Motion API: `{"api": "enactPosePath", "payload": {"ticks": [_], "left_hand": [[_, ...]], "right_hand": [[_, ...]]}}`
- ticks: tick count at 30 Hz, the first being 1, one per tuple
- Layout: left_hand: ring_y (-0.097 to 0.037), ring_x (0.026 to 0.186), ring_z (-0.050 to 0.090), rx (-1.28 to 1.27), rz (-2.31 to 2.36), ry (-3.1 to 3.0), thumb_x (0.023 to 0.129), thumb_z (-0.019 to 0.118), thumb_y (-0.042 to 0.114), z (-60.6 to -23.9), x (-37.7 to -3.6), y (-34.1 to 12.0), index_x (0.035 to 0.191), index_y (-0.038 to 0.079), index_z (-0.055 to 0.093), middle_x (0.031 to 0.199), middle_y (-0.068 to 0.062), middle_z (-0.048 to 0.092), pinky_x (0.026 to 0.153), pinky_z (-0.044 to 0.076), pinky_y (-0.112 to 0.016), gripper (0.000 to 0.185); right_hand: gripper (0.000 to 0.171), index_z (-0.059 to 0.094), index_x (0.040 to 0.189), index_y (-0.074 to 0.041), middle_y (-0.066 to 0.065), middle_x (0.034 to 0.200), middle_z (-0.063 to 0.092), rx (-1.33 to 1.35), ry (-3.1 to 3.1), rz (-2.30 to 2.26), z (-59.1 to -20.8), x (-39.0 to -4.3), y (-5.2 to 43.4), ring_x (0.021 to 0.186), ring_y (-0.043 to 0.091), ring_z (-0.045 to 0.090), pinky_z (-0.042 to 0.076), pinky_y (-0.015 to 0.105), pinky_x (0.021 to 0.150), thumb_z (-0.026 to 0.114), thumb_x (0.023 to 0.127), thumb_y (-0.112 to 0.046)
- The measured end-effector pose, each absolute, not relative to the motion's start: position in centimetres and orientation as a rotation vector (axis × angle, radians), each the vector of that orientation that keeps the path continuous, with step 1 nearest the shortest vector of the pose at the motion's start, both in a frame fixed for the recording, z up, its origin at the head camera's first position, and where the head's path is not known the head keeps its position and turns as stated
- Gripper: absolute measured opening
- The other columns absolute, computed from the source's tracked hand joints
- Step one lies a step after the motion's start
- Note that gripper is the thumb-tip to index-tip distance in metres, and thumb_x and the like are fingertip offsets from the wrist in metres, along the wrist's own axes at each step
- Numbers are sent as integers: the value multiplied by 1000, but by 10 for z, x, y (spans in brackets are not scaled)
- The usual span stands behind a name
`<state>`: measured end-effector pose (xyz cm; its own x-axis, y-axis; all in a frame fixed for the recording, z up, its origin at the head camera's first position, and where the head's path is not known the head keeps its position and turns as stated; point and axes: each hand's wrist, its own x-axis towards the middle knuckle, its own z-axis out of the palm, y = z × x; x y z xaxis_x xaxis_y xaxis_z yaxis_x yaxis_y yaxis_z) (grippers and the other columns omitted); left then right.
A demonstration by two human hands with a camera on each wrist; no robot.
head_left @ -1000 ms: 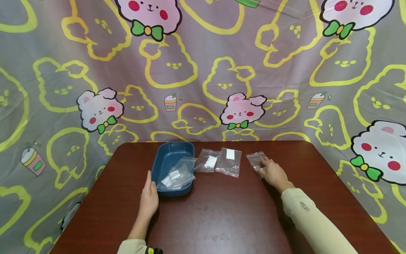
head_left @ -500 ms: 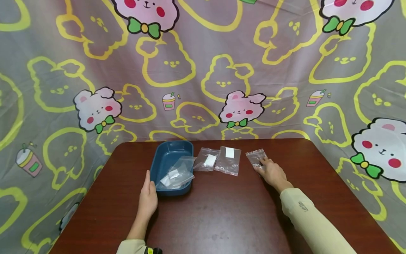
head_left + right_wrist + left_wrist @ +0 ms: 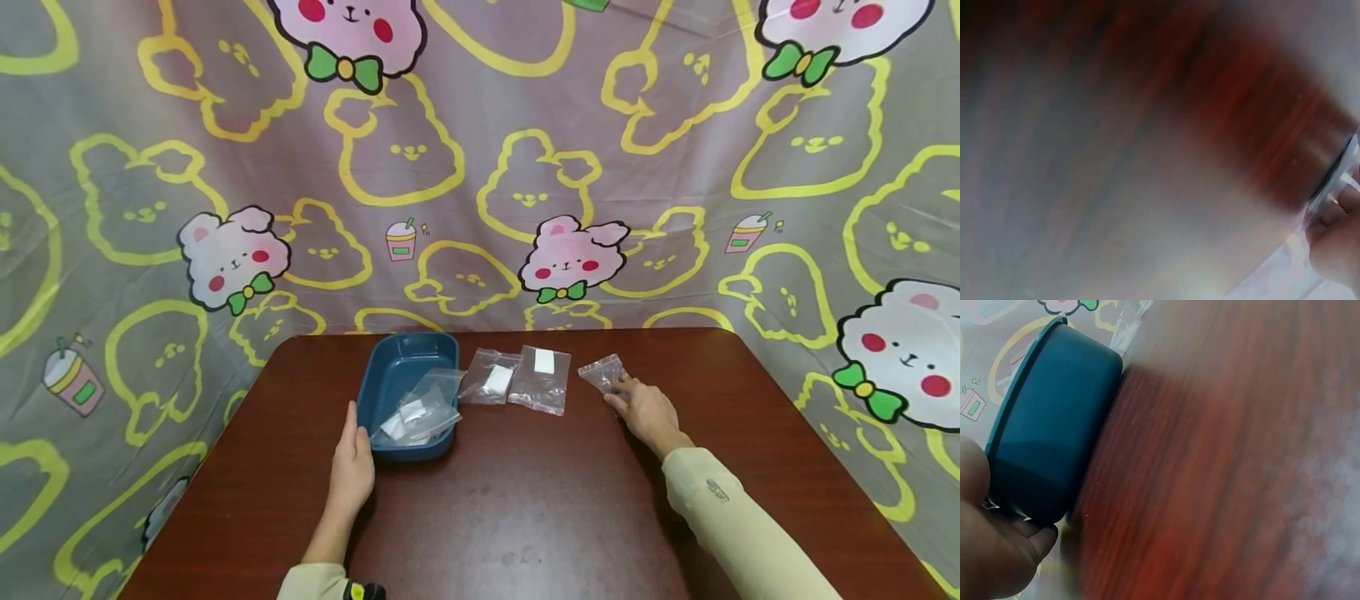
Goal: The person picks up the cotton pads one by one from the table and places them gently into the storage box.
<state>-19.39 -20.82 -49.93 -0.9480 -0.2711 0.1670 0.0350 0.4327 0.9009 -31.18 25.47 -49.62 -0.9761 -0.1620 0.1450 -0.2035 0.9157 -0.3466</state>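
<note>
tray [image 3: 397, 367] at 11 o'clock on surface [image 3: 525, 500], holds clear bags [image 3: 416, 412] | left grip [image 3: 352, 467] flat against tray's near-left wall | right grip [image 3: 647, 410] pinches crumpled bag [image 3: 603, 372] at 1 o'clock | two bags [image 3: 517, 382] between

Small clear plastic bag [image 3: 604, 372], crumpled and slightly raised at its far end, on the dark red-brown table right of centre, its near edge under the fingertips of the right hand [image 3: 647, 411]. Teal rectangular tray [image 3: 396, 375], upright at the far left of centre, holding a clear bag; the left hand [image 3: 352, 467] rests against its near left corner
</note>
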Motion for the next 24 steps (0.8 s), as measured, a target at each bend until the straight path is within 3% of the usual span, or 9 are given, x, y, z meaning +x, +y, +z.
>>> {"api": "enactPosePath", "payload": {"ticks": [8,24], "left_hand": [[-35,149,19,198,-1514,-2401,109,33,9,-500,-195,-209,162,9,14,165,-16,19,119,18,-52,56],[-35,149,20,194,-1507,-2404,109,33,9,-499,-194,-208,162,9,14,164,-17,19,119,18,-52,56]], "right_hand": [[32,73,121,-3,23,135,58,294,-2898,586,-499,-308,253,121,48,56,49,61,88,66,98,-24],[27,75,116,-2,22,126,64,332,-2825,562,-497,-308,253,115,46,61,51,59,86,67,96,-18]]}}
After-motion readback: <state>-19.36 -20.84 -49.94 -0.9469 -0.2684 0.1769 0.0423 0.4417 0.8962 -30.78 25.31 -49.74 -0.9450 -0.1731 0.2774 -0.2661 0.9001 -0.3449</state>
